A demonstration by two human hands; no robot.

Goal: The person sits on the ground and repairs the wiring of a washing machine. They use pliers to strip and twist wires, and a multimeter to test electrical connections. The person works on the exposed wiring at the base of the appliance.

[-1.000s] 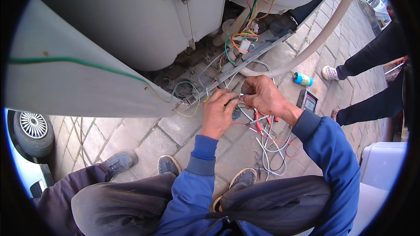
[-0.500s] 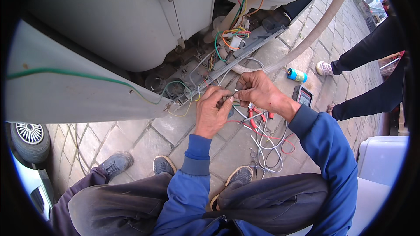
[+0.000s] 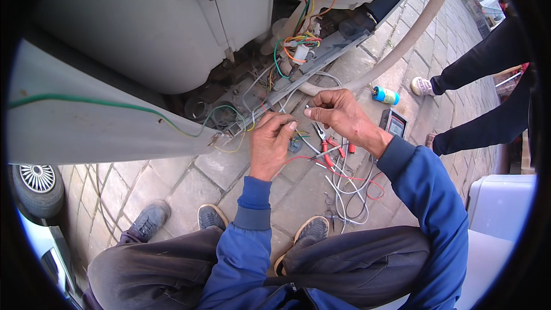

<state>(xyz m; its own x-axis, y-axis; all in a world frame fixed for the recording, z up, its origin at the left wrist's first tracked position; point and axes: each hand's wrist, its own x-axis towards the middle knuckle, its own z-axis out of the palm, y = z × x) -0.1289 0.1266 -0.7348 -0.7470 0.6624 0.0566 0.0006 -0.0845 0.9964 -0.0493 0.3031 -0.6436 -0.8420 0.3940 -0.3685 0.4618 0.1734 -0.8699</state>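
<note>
My left hand (image 3: 270, 144) is closed, a thin wire between thumb and forefinger. My right hand (image 3: 344, 117) is pinched just to its upper right, on a tiny pale bit too small to name. Both hang beside the lower edge of an opened white appliance (image 3: 97, 132), where coloured wires (image 3: 294, 43) and a white connector (image 3: 300, 53) cluster in the base. Below my hands, red-handled pliers (image 3: 326, 155) lie among loose red, white and dark leads (image 3: 350, 195) on the pavers. A meter (image 3: 396, 123) and a blue cylinder (image 3: 384, 95) lie right of my right hand.
A thick pale hose (image 3: 413, 40) curves along the right. A person's dark-trousered legs (image 3: 482, 126) stand at the right; another person's shoe (image 3: 149, 218) is at lower left. A car wheel (image 3: 37, 189) sits at the left edge, a pale box (image 3: 502, 206) at lower right.
My fingertips have drawn apart, the right hand rising away from the left, which has shifted a little leftward. The whole view has drifted slightly left.
</note>
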